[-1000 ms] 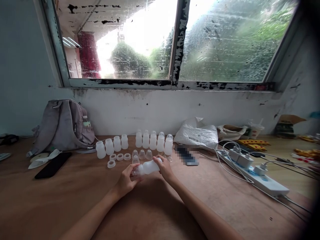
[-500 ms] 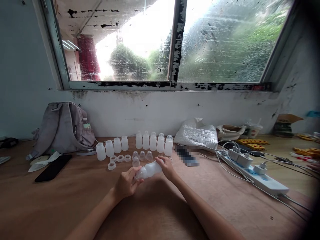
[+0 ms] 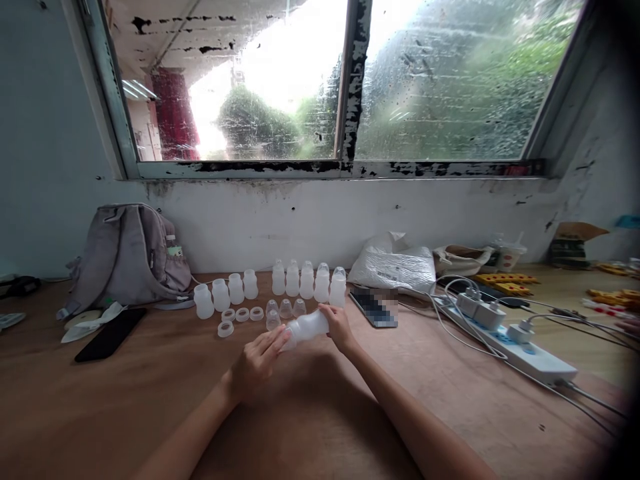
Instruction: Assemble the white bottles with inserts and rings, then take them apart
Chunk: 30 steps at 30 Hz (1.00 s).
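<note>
A frosted white bottle (image 3: 309,325) is held tilted sideways above the table between both hands. My left hand (image 3: 261,355) wraps round its capped end at the left and hides most of the cap. The fingers of my right hand (image 3: 337,327) are closed on the base end. Beyond them stand several capped bottles (image 3: 307,281) in a row, and left of these several bottles without caps (image 3: 220,295). White rings (image 3: 242,315) lie in front of the open bottles. A few clear caps (image 3: 285,309) stand just behind the held bottle.
A grey backpack (image 3: 133,257) and a black phone (image 3: 110,335) are at the left. Right of the bottles are another phone (image 3: 374,309), a silvery bag (image 3: 395,267) and a white power strip (image 3: 530,360) with plugs and cables. Yellow pieces (image 3: 507,283) lie at the far right.
My left hand's fingers have closed further over the cap end, covering it more. The bottle and my right hand have moved slightly up and to the right.
</note>
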### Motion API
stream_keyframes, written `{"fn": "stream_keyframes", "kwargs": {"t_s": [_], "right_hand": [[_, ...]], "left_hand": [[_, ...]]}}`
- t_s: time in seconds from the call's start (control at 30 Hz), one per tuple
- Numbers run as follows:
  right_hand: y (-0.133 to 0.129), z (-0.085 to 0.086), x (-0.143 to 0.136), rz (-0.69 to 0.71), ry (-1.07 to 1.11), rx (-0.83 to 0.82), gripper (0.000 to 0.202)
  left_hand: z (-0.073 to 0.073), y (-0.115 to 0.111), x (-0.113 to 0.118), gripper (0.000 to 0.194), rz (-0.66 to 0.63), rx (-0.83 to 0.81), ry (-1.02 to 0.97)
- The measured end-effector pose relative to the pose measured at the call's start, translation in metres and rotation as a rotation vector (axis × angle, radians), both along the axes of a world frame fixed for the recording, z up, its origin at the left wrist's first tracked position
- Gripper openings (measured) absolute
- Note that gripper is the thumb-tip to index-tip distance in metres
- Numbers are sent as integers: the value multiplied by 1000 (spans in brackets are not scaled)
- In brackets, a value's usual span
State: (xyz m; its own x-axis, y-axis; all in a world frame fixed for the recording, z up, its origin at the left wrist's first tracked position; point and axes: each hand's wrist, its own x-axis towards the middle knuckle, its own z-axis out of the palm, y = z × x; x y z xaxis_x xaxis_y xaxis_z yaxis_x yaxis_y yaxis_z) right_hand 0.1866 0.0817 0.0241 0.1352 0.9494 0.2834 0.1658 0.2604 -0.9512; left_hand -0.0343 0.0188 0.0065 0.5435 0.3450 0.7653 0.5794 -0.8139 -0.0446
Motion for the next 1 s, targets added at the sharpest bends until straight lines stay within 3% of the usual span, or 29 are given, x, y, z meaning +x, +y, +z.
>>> {"fn": "stream_keyframes", "kwargs": {"t_s": [0.23,0.37,0.67,0.87,1.0], "right_hand": [[12,0,28,-212,190,-10,36],[11,-2,26,-204,184,-7,36],[13,0,33,-254,226,1,34],[17,-3,40,-287,190,19,36],[21,-7,44,-317,116,41,38]], "left_hand": [[-1,4,-15,36,184,-72,-136],[-2,12,-8,33,176,-155,-193],[25,58,31,32,303,-271,122],[12,76,43,31,415,-320,220],[10,70,44,47,505,-236,169]]}}
